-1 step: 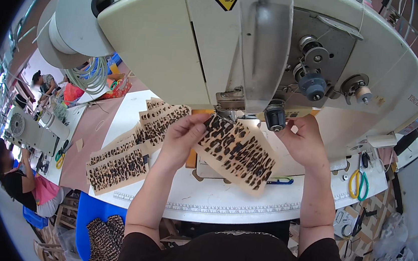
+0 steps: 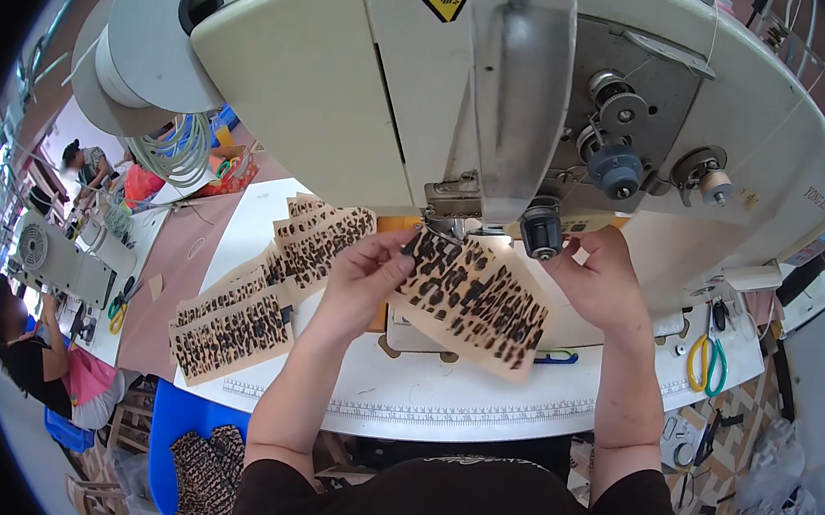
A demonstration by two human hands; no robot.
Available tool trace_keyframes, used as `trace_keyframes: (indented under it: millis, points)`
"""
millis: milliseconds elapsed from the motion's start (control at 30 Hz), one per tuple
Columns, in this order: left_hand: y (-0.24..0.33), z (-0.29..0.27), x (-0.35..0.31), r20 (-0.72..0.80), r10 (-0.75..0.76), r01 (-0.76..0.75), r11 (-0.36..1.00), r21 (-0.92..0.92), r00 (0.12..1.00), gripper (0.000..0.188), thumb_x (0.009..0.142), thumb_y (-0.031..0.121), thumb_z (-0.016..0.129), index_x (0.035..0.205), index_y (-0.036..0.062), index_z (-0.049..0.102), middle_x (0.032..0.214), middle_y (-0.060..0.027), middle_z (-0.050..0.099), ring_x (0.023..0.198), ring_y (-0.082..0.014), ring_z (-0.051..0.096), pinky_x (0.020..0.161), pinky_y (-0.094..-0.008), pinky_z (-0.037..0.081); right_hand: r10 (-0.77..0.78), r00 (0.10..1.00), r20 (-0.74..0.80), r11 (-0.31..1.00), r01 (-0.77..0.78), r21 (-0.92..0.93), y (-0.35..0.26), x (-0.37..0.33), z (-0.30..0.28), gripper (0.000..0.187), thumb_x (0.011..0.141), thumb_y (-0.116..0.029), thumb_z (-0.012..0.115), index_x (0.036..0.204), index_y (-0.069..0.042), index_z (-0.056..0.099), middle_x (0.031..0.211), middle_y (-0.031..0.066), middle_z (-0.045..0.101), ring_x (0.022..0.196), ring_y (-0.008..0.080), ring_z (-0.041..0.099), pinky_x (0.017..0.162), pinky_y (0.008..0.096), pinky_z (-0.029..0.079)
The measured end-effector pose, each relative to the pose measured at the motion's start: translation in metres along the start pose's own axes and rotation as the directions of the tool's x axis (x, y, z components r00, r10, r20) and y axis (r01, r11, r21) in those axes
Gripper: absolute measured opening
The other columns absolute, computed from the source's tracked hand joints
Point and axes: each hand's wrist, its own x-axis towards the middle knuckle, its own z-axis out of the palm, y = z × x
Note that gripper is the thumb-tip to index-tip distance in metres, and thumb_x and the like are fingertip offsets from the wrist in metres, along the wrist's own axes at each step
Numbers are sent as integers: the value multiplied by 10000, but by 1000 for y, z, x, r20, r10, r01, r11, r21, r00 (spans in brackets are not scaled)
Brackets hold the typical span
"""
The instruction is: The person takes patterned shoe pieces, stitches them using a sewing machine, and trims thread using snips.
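A leopard-print fabric piece [image 2: 476,298] with a plain tan border lies aslant under the needle area of a large cream sewing machine [image 2: 411,69]. My left hand [image 2: 366,278] is closed on its upper left edge, thumb against fingers, close beside the presser foot [image 2: 447,227]. My right hand [image 2: 601,281] is at the right of the machine head, its fingers bent together and their tips partly hidden behind a black knob [image 2: 542,228]; what they hold, if anything, is hidden. More leopard-print pieces [image 2: 234,335] lie overlapped on the white table, left of my left forearm.
Yellow-and-green-handled scissors [image 2: 708,365] lie at the table's right. A blue-handled tool [image 2: 557,358] sits beyond the printed ruler strip [image 2: 418,410] along the front edge. A blue chair [image 2: 172,433] holds leopard-print cloth. At far left, a person [image 2: 36,345] sits by another machine [image 2: 60,258].
The fabric piece has turned slightly, its lower end swinging to the right. My left hand has shifted a little to the right with it. My right hand stays in place.
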Motion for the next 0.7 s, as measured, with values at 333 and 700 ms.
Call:
trace_keyframes:
  millis: [333, 700]
  points:
    - [-20, 52, -23, 27, -72, 76, 964, -253, 997, 557, 778, -70, 523, 1253, 23, 247, 927, -126, 599, 852, -144, 590, 751, -249, 479, -32, 998, -53, 942, 13, -335, -1, -11, 10, 267, 736, -237, 635, 895, -31, 574, 746, 101, 567, 772, 257, 519, 682, 361, 413]
    - [-17, 53, -21, 63, -91, 105, 958, -266, 994, 596, 777, -64, 516, 1275, 18, 201, 970, -130, 588, 852, -146, 590, 758, -259, 482, -481, 866, -134, 798, 369, -476, 35, -52, 36, 480, 590, 55, 541, 1043, -99, 581, 795, 60, 455, 701, 214, 443, 616, 322, 383]
